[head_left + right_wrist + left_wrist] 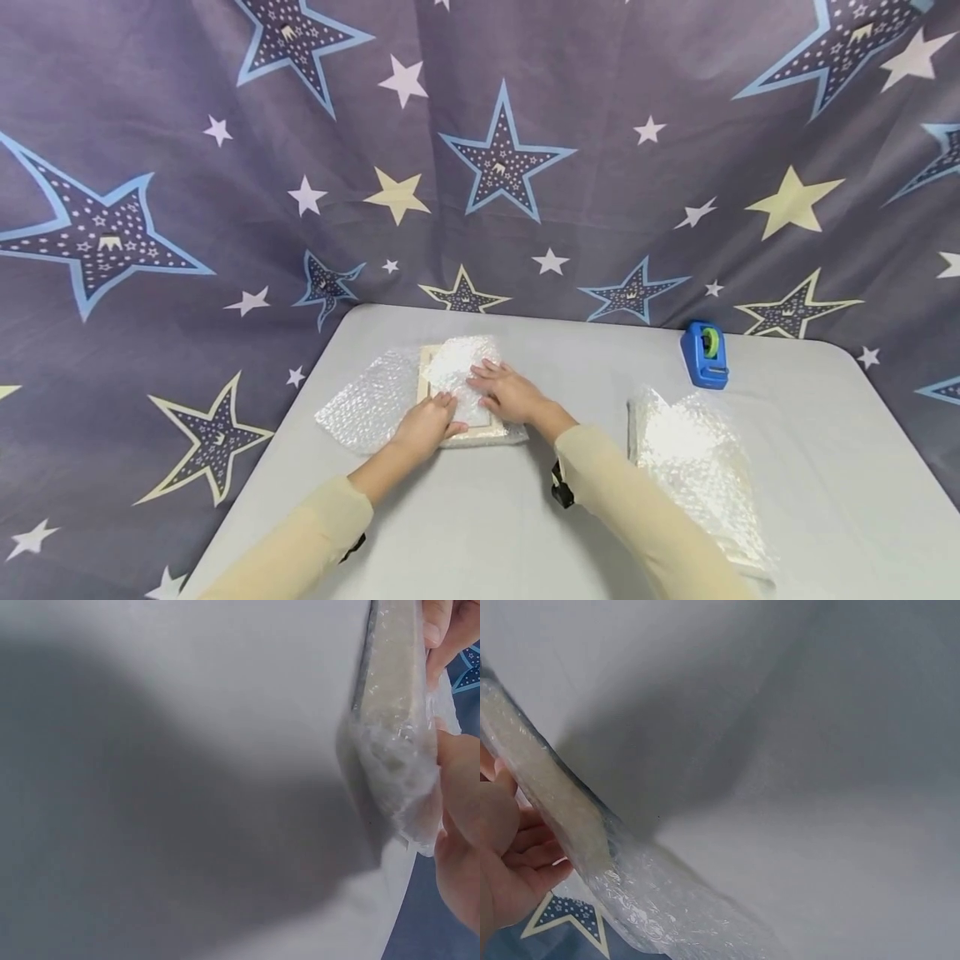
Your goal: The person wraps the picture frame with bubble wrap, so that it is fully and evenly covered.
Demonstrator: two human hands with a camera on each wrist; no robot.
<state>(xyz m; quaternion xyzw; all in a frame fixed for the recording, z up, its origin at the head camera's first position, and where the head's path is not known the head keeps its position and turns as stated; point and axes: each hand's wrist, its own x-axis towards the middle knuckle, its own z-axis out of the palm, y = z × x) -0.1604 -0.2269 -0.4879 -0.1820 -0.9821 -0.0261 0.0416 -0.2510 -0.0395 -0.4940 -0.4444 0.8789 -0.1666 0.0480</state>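
Observation:
A flat, light wooden frame, probably a picture frame, lies on the table, partly covered by bubble wrap. One flap of the wrap is folded over it from the right; another spreads out flat to the left. My left hand rests on the near part of the frame, fingers fairly straight. Over the folded flap lies my right hand, its fingers spread and pressing the plastic. The wrist views show the wrapped near edge of the frame beside the left hand and a bunched wrap corner by the right.
On the right of the grey-white table lies a second flat bundle in bubble wrap. A blue tape dispenser with a green roll stands behind it. A star-patterned curtain hangs behind the table and along its left side.

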